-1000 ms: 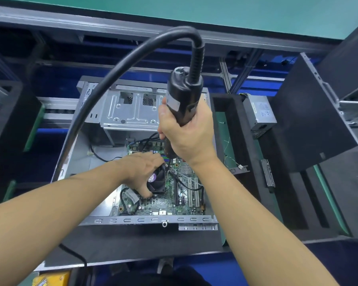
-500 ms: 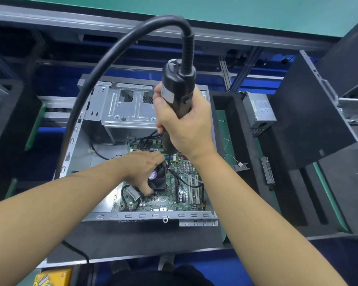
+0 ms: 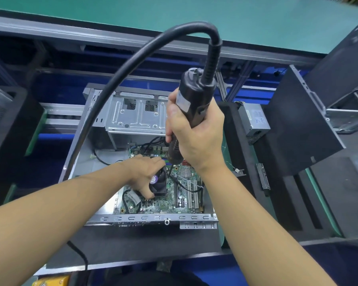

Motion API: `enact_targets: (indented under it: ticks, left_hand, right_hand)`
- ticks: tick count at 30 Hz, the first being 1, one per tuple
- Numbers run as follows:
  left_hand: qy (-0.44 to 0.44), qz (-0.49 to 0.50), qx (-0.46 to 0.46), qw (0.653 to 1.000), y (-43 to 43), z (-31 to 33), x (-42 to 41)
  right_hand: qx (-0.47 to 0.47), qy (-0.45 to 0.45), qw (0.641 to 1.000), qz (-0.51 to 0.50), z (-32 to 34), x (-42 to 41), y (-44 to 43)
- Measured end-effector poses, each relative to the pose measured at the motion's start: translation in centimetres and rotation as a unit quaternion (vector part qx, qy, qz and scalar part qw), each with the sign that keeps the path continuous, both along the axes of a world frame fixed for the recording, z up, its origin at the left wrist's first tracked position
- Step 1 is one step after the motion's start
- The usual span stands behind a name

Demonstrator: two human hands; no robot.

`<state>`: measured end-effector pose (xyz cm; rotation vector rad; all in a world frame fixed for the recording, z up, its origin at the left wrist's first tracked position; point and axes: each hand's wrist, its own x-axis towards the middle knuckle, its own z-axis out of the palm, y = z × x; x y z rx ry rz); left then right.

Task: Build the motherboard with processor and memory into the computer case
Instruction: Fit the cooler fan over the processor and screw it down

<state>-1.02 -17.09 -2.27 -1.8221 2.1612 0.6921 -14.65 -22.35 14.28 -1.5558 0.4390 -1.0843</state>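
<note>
An open grey computer case [image 3: 95, 153] lies flat on the bench. Inside it lies a green motherboard [image 3: 167, 204] with a black cooler fan [image 3: 159, 183]. My left hand [image 3: 142, 172] rests on the fan, with the thumb at its near edge and the fingers over its far side. Above the board, my right hand [image 3: 196, 139] grips a black electric screwdriver [image 3: 191, 104] upright. Its bit points down at the board just right of the fan. A thick black cable [image 3: 116, 87] arcs from the tool's top over to the left.
The case's black side panel [image 3: 298, 129] leans at the right, next to a grey power supply [image 3: 254, 120]. Black foam trays [image 3: 277, 203] flank the case on the right. A drive cage [image 3: 136, 116] fills the far end of the case. A green mat [image 3: 132, 11] lies beyond.
My right hand has lifted the screwdriver slightly and shifted it a little left. My left hand stays on the fan.
</note>
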Motion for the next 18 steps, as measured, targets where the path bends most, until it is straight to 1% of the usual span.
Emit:
enact_targets:
  ticks: [8,18]
  left_hand:
    - [-0.011,-0.01,0.004,1.0,-0.1,-0.4,0.2]
    - [-0.041,-0.021,-0.007,0.999,-0.2,-0.9,0.3]
  right_hand:
    - [0.042,0.004,0.998,-0.051,-1.4,-0.1,-1.7]
    - [0.047,-0.004,0.998,-0.047,-1.7,0.1,-1.6]
